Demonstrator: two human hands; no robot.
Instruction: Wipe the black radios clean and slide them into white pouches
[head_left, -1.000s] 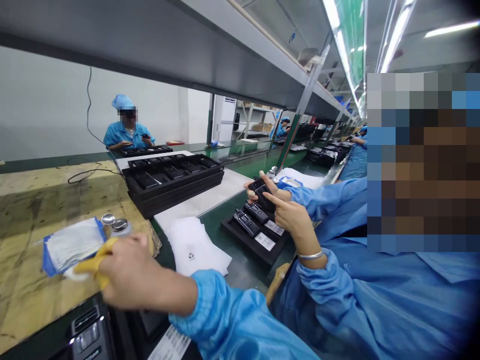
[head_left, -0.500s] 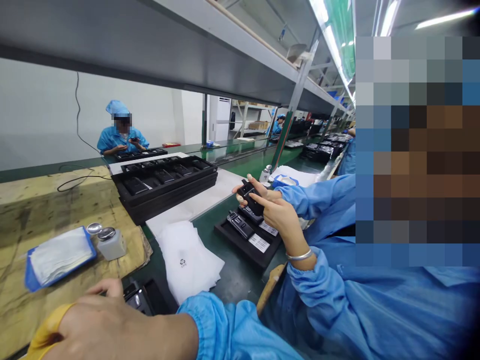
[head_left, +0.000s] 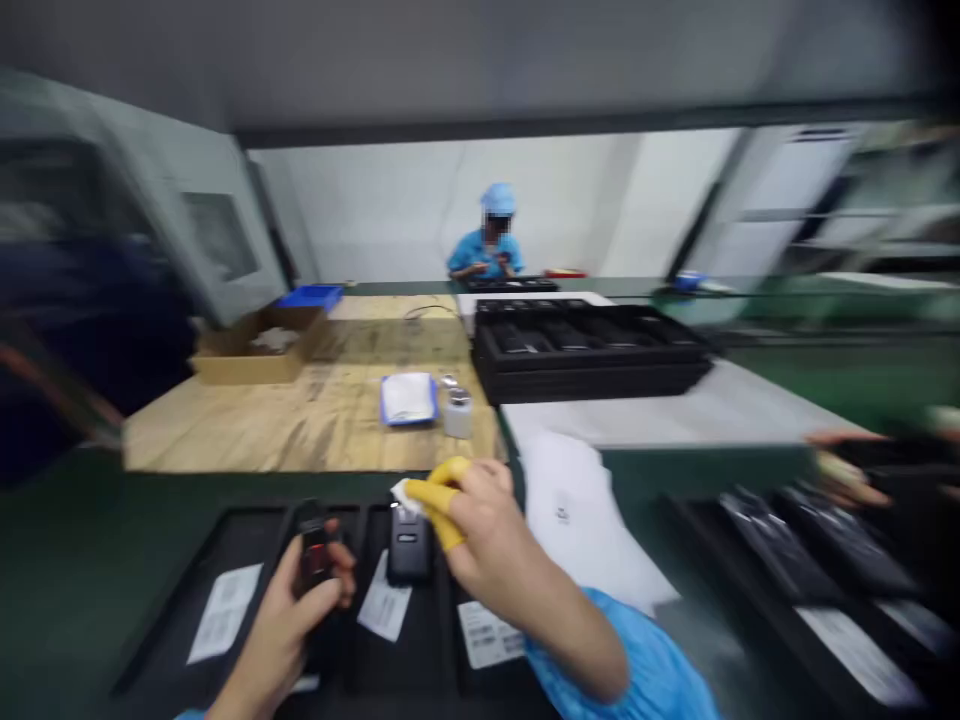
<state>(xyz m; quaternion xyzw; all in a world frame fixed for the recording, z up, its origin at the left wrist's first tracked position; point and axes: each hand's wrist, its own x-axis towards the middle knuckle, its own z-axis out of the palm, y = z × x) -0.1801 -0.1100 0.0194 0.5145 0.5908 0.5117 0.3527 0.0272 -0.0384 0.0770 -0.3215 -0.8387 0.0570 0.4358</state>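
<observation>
The view is blurred by motion. My left hand (head_left: 281, 625) holds a black handheld device (head_left: 315, 550) above a black foam tray (head_left: 225, 540). My right hand (head_left: 480, 530), with yellow finger cots, pinches a white wipe (head_left: 403, 493). The wipe touches the top of a second black device (head_left: 409, 545), which lies in a tray slot. White labels (head_left: 384, 597) lie in the tray beside the slots.
A plywood table (head_left: 300, 430) holds a blue-edged wipe pack (head_left: 409, 398), a small bottle (head_left: 457, 413) and a cardboard box (head_left: 259, 345). Stacked black trays (head_left: 589, 345) sit on white sheeting. White plastic bags (head_left: 577, 510) lie nearby. A co-worker (head_left: 487, 240) sits beyond.
My view has swung left. My right hand has moved from the table's edge to the tray, with the wipe in its fingers. My left hand now appears lower left, still holding a device.
</observation>
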